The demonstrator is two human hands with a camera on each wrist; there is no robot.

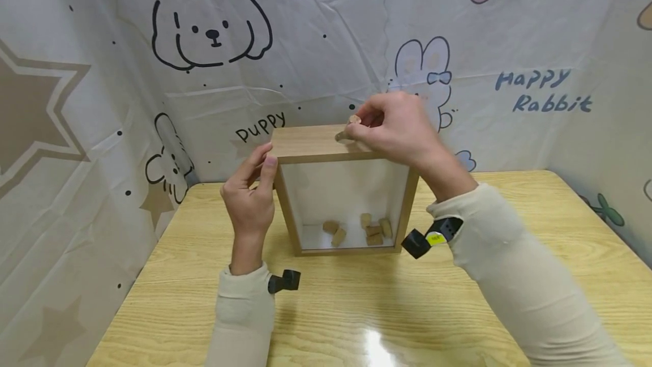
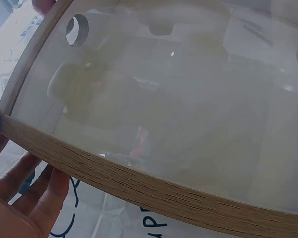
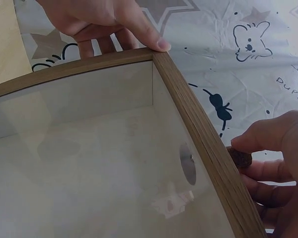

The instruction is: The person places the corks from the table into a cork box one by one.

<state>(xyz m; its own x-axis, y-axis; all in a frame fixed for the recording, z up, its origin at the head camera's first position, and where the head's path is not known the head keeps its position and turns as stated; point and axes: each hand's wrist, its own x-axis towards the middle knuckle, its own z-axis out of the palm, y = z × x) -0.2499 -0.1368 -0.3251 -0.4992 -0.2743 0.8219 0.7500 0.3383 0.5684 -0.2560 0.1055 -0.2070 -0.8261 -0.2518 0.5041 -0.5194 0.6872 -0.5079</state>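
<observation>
A shallow wooden box (image 1: 311, 143) with a clear front stands upright on the table. My left hand (image 1: 249, 203) grips its upper left corner, the thumb at the front edge and the fingers along the side. Over the top panel, my right hand (image 1: 402, 129) pinches a wine cork (image 3: 241, 157) between thumb and fingers. That cork is right beside the round hole (image 3: 187, 164) in the top panel. Inside, several corks (image 1: 374, 231) lie on the box floor, most toward the right, with two corks (image 1: 334, 232) nearer the middle.
The wood-grain table (image 1: 346, 304) extends around the box on both sides and in front. A pale printed cloth (image 1: 326, 55) with cartoon animals hangs close behind it and along the sides. Each wrist carries a small black camera (image 1: 285, 281).
</observation>
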